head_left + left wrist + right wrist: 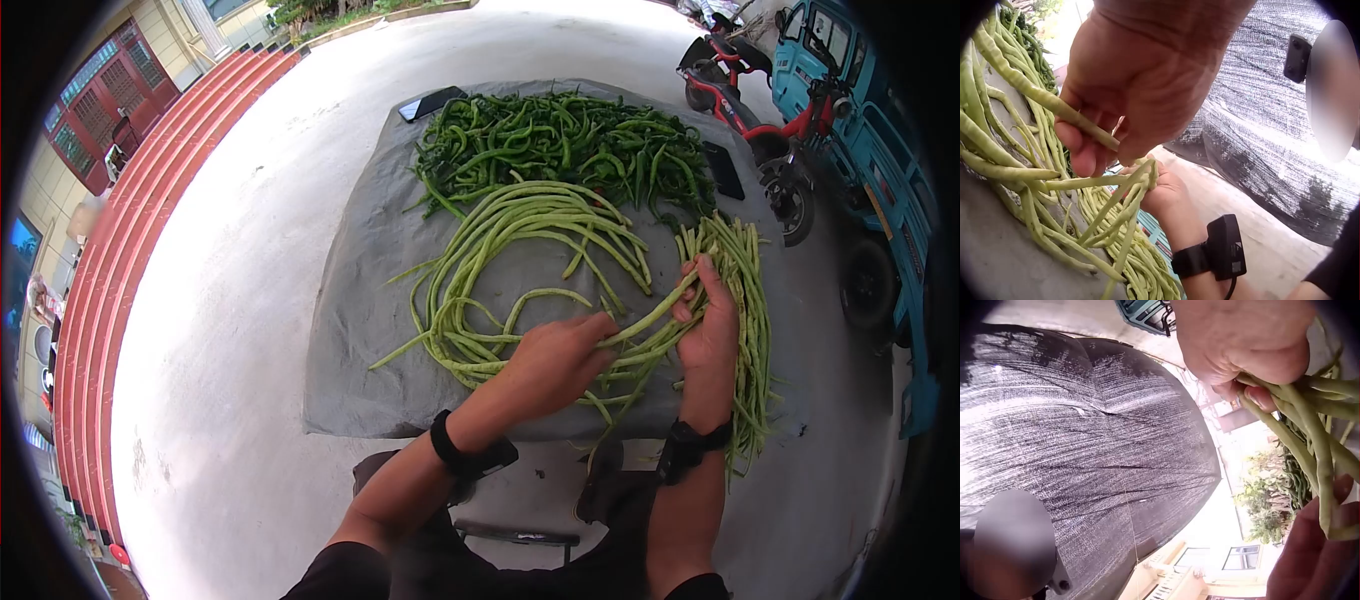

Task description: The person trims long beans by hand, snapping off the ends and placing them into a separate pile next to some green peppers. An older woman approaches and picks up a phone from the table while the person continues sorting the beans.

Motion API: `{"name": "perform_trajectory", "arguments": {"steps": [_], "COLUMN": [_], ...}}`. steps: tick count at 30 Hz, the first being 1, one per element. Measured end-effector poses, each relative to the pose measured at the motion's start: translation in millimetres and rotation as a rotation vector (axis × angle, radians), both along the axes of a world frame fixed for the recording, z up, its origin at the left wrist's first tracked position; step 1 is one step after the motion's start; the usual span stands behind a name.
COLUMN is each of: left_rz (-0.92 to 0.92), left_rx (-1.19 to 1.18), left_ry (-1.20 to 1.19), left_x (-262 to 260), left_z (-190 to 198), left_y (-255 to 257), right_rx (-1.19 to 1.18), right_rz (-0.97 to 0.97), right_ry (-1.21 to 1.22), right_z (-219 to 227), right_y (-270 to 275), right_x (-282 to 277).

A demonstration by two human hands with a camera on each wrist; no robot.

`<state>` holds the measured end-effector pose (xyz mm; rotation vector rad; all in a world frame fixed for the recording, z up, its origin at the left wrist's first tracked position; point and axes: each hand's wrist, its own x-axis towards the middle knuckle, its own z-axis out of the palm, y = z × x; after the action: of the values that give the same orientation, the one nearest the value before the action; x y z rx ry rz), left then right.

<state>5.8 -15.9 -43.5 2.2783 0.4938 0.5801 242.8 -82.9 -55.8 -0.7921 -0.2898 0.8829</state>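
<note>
In the head view, long pale green beans [470, 235] lie in a loose curved bundle on a grey cloth. The left hand [562, 362] pinches a bean near the bundle's lower right; the left wrist view shows that bean between thumb and fingers of the hand [1138, 81]. To its right, the right hand [708, 325] grips the ends of several beans, also seen in the right wrist view, where the hand [1247, 344] has its thumb over the beans [1297, 434]. A second bundle of beans [750, 340] lies beside the right hand, along the cloth's right side.
Behind the beans is a pile of green peppers [560, 145], with a phone [432, 104] at its left and a dark flat object [722, 170] at its right. The grey cloth [350, 330] covers the work surface. Red steps, a red scooter and a teal vehicle [890, 150] stand around.
</note>
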Motion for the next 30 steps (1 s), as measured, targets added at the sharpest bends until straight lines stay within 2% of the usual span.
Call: {"name": "perform_trajectory", "arguments": {"steps": [2,5,11,14,17,20,23,26,30], "left_rz": [-0.020,-0.144,-0.228,-0.217,-0.185,-0.009,0.229,0.334,0.371], "left_rx": [0.002,0.036,-0.176,-0.056,0.043,-0.027,-0.063,-0.040,0.066], "left_ry": [0.011,0.028,0.065,0.185,0.143,0.212,0.144,0.056,0.154], "left_x": [-2,-5,-11,-22,-39,-62,-83,-100,-107], "left_z": [0,3,28,45,37,59,72,85,98], "left_y": [3,6,-7,-4,22,46,57,60,52], "right_rx": [-0.003,-0.028,-0.019,0.026,0.068,0.086,0.110,0.098,0.052], "right_rz": [-0.016,-0.037,-0.050,-0.066,-0.099,-0.143,-0.158,-0.159,-0.149], "right_ry": [0.012,0.025,0.061,0.058,0.065,0.064,0.051,0.058,0.060], "right_z": [0,7,9,5,3,7,3,5,6], "right_y": [-3,-5,-8,-13,-18,-22,-23,-23,-20], "right_x": [7,8,17,31,43,47,54,53,49]}}
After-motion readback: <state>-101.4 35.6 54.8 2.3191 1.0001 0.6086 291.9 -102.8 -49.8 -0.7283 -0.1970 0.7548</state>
